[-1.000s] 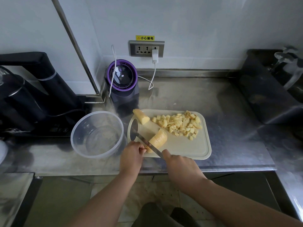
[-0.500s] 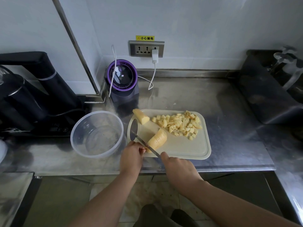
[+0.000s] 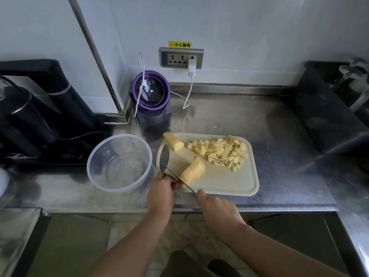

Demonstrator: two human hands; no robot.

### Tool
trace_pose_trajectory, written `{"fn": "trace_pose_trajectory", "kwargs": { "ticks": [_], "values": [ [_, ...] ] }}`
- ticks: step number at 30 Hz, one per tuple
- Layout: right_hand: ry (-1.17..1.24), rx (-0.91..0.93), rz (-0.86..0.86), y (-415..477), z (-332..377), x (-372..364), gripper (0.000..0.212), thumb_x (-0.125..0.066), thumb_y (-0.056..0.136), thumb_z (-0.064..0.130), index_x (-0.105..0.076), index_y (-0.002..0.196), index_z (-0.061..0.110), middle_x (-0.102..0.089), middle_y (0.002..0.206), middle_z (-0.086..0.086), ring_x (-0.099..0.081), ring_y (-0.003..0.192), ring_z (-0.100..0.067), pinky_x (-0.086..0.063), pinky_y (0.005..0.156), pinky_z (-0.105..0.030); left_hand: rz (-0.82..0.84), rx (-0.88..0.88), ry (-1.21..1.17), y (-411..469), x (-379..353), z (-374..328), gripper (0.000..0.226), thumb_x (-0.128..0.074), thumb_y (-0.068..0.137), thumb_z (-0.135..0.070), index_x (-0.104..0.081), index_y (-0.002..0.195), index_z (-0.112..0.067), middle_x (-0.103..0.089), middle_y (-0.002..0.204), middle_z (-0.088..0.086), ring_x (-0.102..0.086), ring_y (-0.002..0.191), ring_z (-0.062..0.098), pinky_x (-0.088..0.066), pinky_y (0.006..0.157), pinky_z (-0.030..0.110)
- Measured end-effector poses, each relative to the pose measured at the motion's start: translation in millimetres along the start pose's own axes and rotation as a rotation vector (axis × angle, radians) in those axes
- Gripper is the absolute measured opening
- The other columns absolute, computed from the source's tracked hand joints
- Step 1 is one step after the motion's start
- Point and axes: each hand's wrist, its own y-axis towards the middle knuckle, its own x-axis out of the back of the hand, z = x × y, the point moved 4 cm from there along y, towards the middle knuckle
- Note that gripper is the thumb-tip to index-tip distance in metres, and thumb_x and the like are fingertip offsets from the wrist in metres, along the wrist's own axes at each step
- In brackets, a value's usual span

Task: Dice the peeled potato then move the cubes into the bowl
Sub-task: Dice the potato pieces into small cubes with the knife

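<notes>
**Knife set across the near end of a potato chunk**

A pale cutting board [image 3: 229, 182] lies on the steel worktop [image 3: 279, 136], its handle hole toward the left. A long peeled potato chunk [image 3: 193, 170] lies slantwise on the board's near left part. The left hand [image 3: 160, 193] has its fingers curled against the near end of this chunk, so its grip is narrow and holds the chunk in place. The right hand [image 3: 217, 208] sits at the board's front edge, its grip closed round the handle of a knife [image 3: 169, 170]. The handle itself is hidden under the hand. The thin blade runs diagonally away to the left and crosses the chunk's near end just beside the left fingertips.

A second chunk [image 3: 173, 141] rests at the board's far left corner, apart from the first. A heap of small potato cubes [image 3: 221, 151] covers the far right part of the board.

A clear plastic bowl [image 3: 119, 162] stands on the worktop just left of the board, with no cubes in it.

Behind the board stands a blender [image 3: 151, 96] with a purple rim. A white plug [image 3: 192, 65] sits in the wall socket [image 3: 182, 57] above it. A black kettle unit [image 3: 40, 108] stands at far left.
</notes>
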Motion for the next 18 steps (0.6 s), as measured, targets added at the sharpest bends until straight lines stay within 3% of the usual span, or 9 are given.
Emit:
{"fn": "trace_pose_trajectory", "kwargs": {
  "ticks": [3, 10, 15, 18],
  "values": [
    [-0.006, -0.014, 0.016, 3, -1, -3, 0.053, -0.052, 0.1, 0.011, -0.025, 0.144, 0.016, -0.056, 0.099, -0.001, -0.06, 0.081, -0.015, -0.054, 0.073, -0.024, 0.012, 0.023, -0.012, 0, -1, 0, 0.011, -0.063, 0.09, -0.016, -0.072, 0.094, -0.01, -0.061, 0.106, 0.0, -0.06, 0.088, 0.018, -0.047, 0.073, 0.027],
    [0.067, -0.02, 0.021, 3, -8, 2, 0.049, -0.053, 0.1, 0.017, -0.028, 0.142, 0.023, -0.058, 0.11, -0.001, -0.058, 0.082, -0.012, -0.048, 0.069, -0.019, 0.041, 0.025, -0.065, -2, 2, -5, 0.012, -0.065, 0.089, -0.022, -0.072, 0.096, -0.014, -0.06, 0.106, -0.002, -0.06, 0.091, 0.016, -0.05, 0.081, 0.03],
    [0.092, -0.02, 0.04, 3, -11, 3, 0.047, -0.053, 0.1, 0.016, -0.029, 0.14, 0.024, -0.057, 0.107, -0.002, -0.063, 0.088, -0.016, -0.05, 0.071, -0.021, 0.068, 0.04, -0.065, -5, 2, -6, 0.016, -0.068, 0.087, -0.031, -0.071, 0.097, -0.018, -0.06, 0.106, -0.003, -0.061, 0.091, 0.015, -0.053, 0.084, 0.034],
    [0.081, 0.005, 0.017, 4, -10, 12, 0.047, -0.053, 0.1, 0.013, -0.029, 0.139, 0.023, -0.052, 0.092, 0.001, -0.059, 0.077, -0.013, -0.049, 0.068, -0.02, 0.07, 0.043, -0.039, -3, 6, -8, 0.017, -0.069, 0.087, -0.031, -0.07, 0.095, -0.016, -0.061, 0.101, -0.004, -0.061, 0.086, 0.012, -0.052, 0.079, 0.026]
  ]
}}
